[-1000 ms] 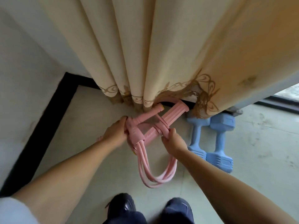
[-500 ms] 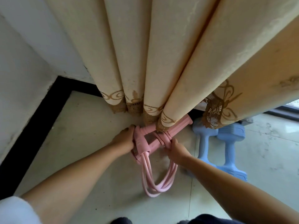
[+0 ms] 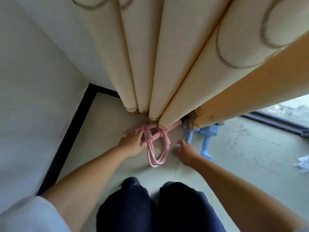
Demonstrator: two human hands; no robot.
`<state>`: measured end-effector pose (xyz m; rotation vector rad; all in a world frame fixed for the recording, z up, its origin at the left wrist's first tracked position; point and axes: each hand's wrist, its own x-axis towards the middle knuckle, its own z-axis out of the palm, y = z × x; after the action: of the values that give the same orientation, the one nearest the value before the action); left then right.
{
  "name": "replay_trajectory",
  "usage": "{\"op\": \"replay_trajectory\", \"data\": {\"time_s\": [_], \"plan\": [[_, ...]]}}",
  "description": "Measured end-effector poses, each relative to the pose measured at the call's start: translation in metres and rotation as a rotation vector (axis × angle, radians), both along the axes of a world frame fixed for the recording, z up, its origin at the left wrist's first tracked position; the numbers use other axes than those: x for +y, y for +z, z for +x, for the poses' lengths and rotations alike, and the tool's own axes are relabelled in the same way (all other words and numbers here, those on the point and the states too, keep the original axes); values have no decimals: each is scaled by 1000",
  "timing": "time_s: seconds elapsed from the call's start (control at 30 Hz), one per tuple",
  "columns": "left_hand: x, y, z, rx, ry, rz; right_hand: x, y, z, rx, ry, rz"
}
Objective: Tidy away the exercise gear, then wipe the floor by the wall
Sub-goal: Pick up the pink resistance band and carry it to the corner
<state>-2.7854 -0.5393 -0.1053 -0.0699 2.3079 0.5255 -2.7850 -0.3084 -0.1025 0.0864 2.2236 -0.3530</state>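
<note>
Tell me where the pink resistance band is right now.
In the head view, the pink resistance band lies on the floor at the curtain's hem, touching the left hand, left of the blue dumbbells.

One pink resistance band (image 3: pixel 156 139) (its cords bundled in several loops), two blue dumbbells (image 3: pixel 203 141), one cream curtain (image 3: pixel 175 64), one crumpled white cloth (image 3: pixel 303 164), two hands: left hand (image 3: pixel 132 142), right hand (image 3: pixel 187 152).

Floor (image 3: pixel 103 129): pink bands (image 3: pixel 156 141), blue dumbbells (image 3: pixel 204 139).
</note>
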Motion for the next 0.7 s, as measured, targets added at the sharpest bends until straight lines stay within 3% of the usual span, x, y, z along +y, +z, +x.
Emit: {"op": "replay_trajectory", "data": {"time_s": [0.17,0.43,0.6,0.7], "plan": [[11,142,21,136,-23,-56,-16,137,21,143,104,43],[33,336,97,219,136,-163,-30,339,67,269,227,41],[31,406,133,265,158,-195,-40,412,84,306,298,62],[21,416,130,257,169,-182,-44,423,75,344,350,64]]}}
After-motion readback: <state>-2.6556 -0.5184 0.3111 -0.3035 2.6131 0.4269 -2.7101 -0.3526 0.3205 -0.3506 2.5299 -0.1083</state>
